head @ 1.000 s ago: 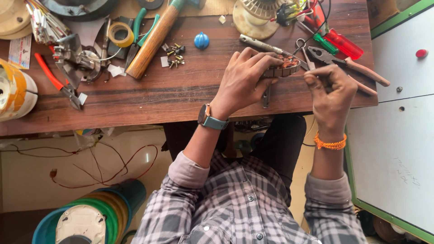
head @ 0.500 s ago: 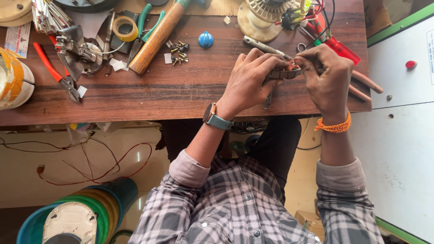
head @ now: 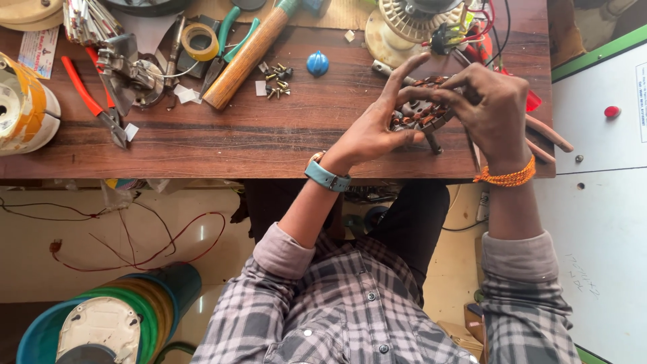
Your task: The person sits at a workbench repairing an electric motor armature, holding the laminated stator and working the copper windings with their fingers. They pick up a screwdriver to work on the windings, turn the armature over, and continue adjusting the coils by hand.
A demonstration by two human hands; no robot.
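Observation:
My left hand and my right hand both hold a small round metal part wound with copper wire just above the wooden workbench. The left fingers wrap its near-left side, with the index finger raised. From the right, the other hand's fingers press on its top. A thin metal shaft sticks out below the part. My left wrist wears a teal watch, my right an orange thread band.
A wooden-handled hammer, tape roll, blue knob, loose screws, red-handled pliers and green-handled pliers lie on the bench. A fan motor with wires sits behind my hands. A white panel stands to the right.
My right hand has come over onto the wound part, so both hands now hold it. The pliers it held earlier are no longer seen in it.

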